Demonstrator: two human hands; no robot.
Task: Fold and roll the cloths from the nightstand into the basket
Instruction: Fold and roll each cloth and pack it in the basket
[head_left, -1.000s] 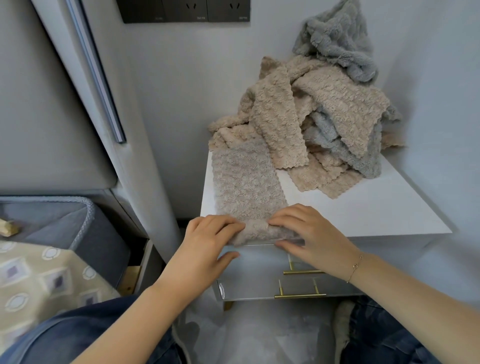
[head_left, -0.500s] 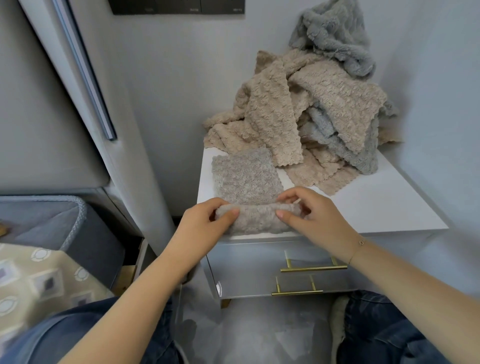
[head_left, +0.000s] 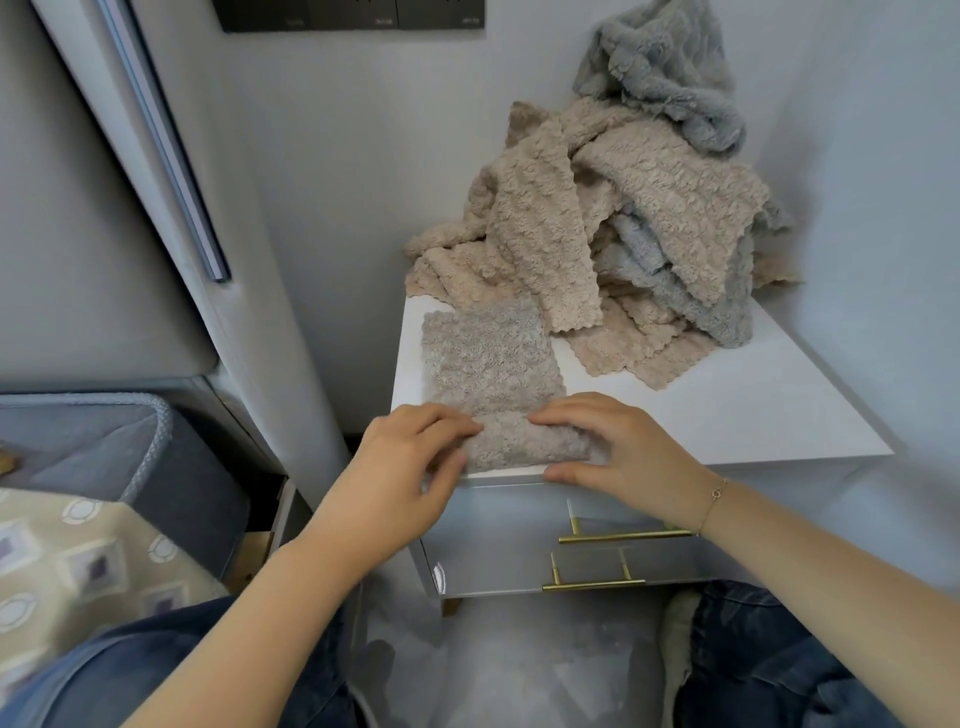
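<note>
A grey-beige fleecy cloth (head_left: 488, 358) lies in a strip on the white nightstand (head_left: 727, 415), its near end wound into a short roll (head_left: 524, 447) at the front edge. My left hand (head_left: 410, 457) grips the roll's left end, fingers over the top and thumb at the front. My right hand (head_left: 618, 447) lies over the right end with its thumb tucked against the front edge. A heap of beige and blue-grey cloths (head_left: 649, 228) fills the back of the nightstand top. I cannot make out a basket.
The nightstand has gold drawer handles (head_left: 623, 535) below my hands. A grey padded piece with a corded edge (head_left: 150, 431) and a patterned beige fabric (head_left: 78, 561) lie at the left. My knees in jeans frame the grey floor (head_left: 519, 665). Walls close in behind and on the right.
The roll has grown thicker and the flat strip shorter. Half a second ago my fingers pinched the roll's ends; now both hands lie over its top.
</note>
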